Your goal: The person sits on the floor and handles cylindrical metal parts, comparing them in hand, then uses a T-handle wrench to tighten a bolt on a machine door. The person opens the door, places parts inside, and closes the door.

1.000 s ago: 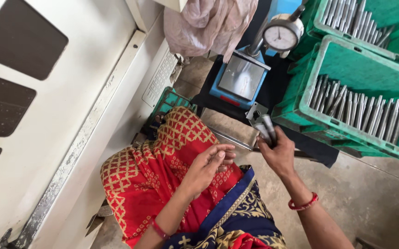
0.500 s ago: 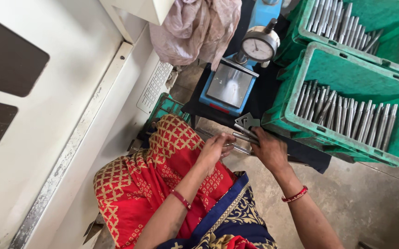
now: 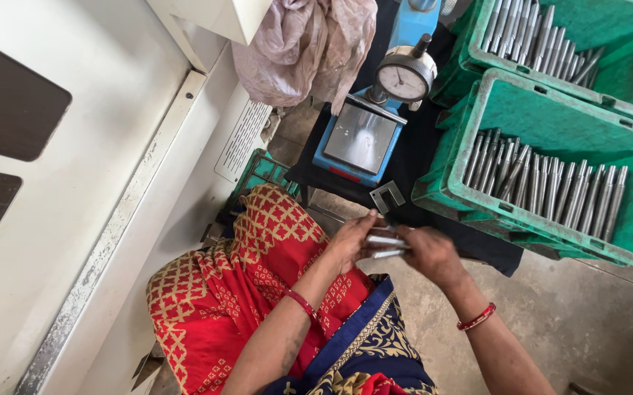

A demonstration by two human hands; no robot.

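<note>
Presently in hand: metal rods, several slim bright steel pins, lying level between both hands, above the lap and just off the near edge of the black-covered stand.

Left hand: fingers curled round the rods' left ends, thumb on top; grasping.

Right hand: closed over the rods' right ends; grasping, though how many pins it pinches cannot be told.

Handling, by judgement: stiff, will not bend; each piece light, a bundle noticeably heavier; smooth and probably slick, perhaps oily, so liable to slide lengthwise out of a loose hold. Not fragile, but a drop onto the concrete floor could nick a machined end. Best taken across the middle with fingers wrapped round, or at both ends as now, kept level.

Nearby stock:
- Near green crate, at the stand's right edge, holding a row of like rods leaning side by side.
- Far green crate, behind it, also with rods.
- Dial gauge on a blue base with grey plate, at the stand's far left.
- Small U-shaped metal gauge, on the stand's near edge, just beyond the hands.
- Pale cloth, draped over the white machine cabinet.
</note>
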